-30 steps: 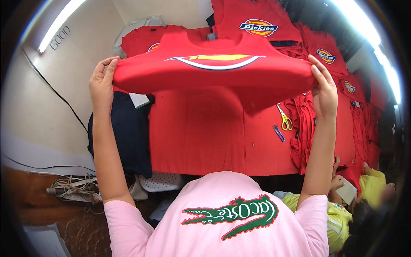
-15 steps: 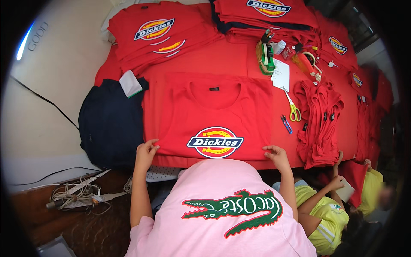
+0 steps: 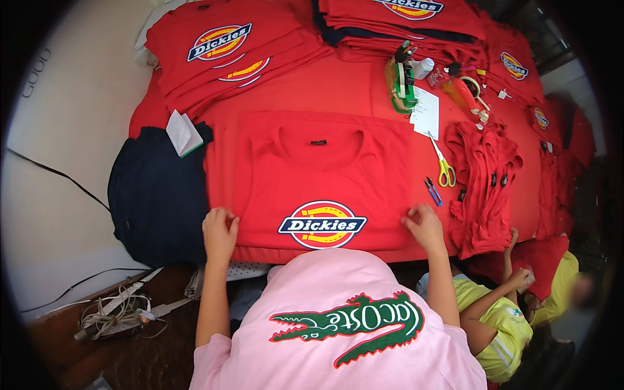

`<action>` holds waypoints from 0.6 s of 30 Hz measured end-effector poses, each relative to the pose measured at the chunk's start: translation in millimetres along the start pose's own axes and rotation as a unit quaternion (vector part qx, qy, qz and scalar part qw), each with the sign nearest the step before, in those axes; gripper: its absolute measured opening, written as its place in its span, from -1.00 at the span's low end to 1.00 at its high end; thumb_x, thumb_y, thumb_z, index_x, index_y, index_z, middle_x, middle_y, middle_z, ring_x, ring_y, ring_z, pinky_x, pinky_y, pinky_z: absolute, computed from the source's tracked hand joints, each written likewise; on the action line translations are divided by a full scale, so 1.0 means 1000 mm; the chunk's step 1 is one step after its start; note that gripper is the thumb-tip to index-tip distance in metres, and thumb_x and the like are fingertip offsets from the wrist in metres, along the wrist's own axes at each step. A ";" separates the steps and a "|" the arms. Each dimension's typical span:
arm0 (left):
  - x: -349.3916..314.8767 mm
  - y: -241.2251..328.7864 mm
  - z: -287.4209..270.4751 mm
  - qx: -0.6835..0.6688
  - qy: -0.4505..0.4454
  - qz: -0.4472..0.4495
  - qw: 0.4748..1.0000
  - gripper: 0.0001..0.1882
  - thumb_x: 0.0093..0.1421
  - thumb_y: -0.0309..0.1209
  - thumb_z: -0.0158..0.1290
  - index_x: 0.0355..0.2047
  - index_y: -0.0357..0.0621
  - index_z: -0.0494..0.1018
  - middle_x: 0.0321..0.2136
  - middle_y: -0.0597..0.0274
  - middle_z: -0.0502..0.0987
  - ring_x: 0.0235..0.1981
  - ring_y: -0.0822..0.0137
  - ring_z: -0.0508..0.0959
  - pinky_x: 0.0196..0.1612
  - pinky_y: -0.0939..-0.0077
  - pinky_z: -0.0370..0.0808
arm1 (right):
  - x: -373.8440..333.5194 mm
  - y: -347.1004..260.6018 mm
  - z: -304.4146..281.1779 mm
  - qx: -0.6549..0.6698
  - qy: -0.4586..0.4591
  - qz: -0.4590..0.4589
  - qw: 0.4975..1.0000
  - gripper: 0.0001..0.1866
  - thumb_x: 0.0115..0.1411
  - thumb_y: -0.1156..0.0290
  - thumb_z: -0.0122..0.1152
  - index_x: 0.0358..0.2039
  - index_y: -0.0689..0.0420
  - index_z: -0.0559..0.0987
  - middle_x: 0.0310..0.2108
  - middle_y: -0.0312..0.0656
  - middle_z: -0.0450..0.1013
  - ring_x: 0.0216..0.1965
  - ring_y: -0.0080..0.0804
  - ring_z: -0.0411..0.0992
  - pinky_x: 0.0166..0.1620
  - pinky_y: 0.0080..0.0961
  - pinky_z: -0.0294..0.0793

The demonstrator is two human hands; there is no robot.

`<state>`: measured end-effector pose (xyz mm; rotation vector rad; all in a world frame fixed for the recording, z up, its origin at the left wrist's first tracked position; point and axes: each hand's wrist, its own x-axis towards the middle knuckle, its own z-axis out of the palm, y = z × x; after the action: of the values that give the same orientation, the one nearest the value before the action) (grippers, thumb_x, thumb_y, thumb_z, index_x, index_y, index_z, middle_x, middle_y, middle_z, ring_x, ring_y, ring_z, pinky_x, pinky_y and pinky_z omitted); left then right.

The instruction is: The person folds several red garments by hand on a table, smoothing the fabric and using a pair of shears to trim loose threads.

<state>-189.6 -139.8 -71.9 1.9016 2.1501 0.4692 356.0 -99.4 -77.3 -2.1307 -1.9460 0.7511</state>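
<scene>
A red T-shirt (image 3: 312, 169) lies flat before me, its neckline away from me and a yellow, white and navy printed badge on its near part. At the shirt's near left corner is my left hand (image 3: 220, 235), its fingers loosely bent and the thumb apart from them. My right hand (image 3: 428, 227) is at the near right corner, fingers curved, with a gap to the thumb. Both hands touch or hover just over the red cloth; contact is hard to make out. Yellow-handled scissors (image 3: 446, 172) and blue thread snips (image 3: 433, 192) lie beyond my right hand.
Dark navy garments (image 3: 159, 195) with a small notebook (image 3: 184, 134) are on the left. Stacks of red shirts (image 3: 221, 71) stand farther back. A tape dispenser (image 3: 400, 84), paper sheet (image 3: 426, 112) and folded red pieces (image 3: 484, 188) lie right. A person in yellow (image 3: 500, 325) sits at lower right.
My hands have moved slightly outward at the shirt's corners, and their thumbs and fingers have parted. The view has shifted a little. The seated person's hands have moved.
</scene>
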 end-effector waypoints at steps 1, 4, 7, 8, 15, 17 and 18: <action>0.009 0.010 0.006 -0.024 0.020 0.039 0.999 -0.83 0.20 -0.41 0.28 -0.25 -0.13 0.53 -0.15 0.09 0.58 -0.04 -0.05 0.56 0.05 0.05 0.45 | 0.005 -0.020 -0.001 -0.027 0.080 -0.047 0.995 -0.64 0.19 0.32 0.44 -0.05 0.16 0.60 -0.14 0.03 0.54 -0.10 0.00 0.57 -0.09 -0.14 0.54; 0.038 0.051 0.035 -0.070 0.011 0.135 0.988 -0.77 0.24 -0.46 0.22 -0.09 -0.16 0.56 -0.02 0.05 0.57 0.10 -0.03 0.54 0.21 0.04 0.43 | 0.030 -0.050 0.033 -0.003 0.160 -0.152 0.975 -0.70 0.33 0.49 0.20 0.06 0.20 0.56 0.12 0.06 0.51 0.15 0.08 0.49 0.16 -0.12 0.53; 0.075 0.061 0.084 -0.009 -0.010 0.178 0.984 -0.46 0.34 -0.27 0.16 0.29 -0.16 0.41 0.33 -0.01 0.37 0.41 0.00 0.31 0.47 0.01 0.18 | 0.059 -0.080 0.068 -0.008 0.088 -0.241 0.967 -0.37 0.40 0.44 0.13 0.46 0.14 0.29 0.50 0.03 0.18 0.49 -0.02 0.18 0.47 -0.17 0.23; 0.091 0.063 0.096 0.019 -0.004 0.174 0.985 -0.38 0.37 -0.19 0.13 0.37 -0.16 0.33 0.41 0.00 0.28 0.47 0.02 0.23 0.51 -0.01 0.10 | 0.070 -0.083 0.071 -0.041 0.092 -0.240 0.966 -0.35 0.42 0.38 0.12 0.49 0.14 0.25 0.52 0.01 0.13 0.52 -0.04 0.12 0.50 -0.15 0.14; 0.189 0.058 0.106 0.136 0.031 0.148 0.979 -0.17 0.44 0.16 -0.05 0.56 0.03 0.09 0.58 0.12 0.00 0.59 0.03 -0.03 0.55 -0.29 -0.19 | 0.153 -0.089 0.072 -0.187 0.157 -0.166 0.955 -0.30 0.50 -0.05 -0.04 0.57 -0.18 0.15 0.61 -0.20 -0.04 0.61 -0.17 -0.09 0.53 0.26 -0.15; 0.204 0.056 0.106 0.139 0.028 0.145 0.979 -0.18 0.44 0.16 -0.05 0.56 0.08 0.09 0.59 0.14 -0.01 0.59 0.03 -0.04 0.54 -0.32 -0.20 | 0.169 -0.095 0.065 -0.186 0.183 -0.163 0.952 -0.33 0.48 -0.03 0.01 0.53 -0.17 0.23 0.58 -0.18 0.03 0.59 -0.12 -0.04 0.51 0.26 -0.11; 0.209 0.056 0.107 0.140 0.027 0.143 0.979 -0.19 0.44 0.16 -0.05 0.56 0.10 0.09 0.59 0.14 -0.01 0.59 0.03 -0.05 0.54 -0.33 -0.21 | 0.175 -0.098 0.060 -0.186 0.196 -0.161 0.949 -0.34 0.47 -0.02 0.04 0.51 -0.17 0.27 0.57 -0.17 0.06 0.58 -0.10 -0.02 0.51 0.26 -0.09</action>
<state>-124.8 82.3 -140.8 2.3956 2.0746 0.2817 245.9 71.3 -130.4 -1.8659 -2.2428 -0.1029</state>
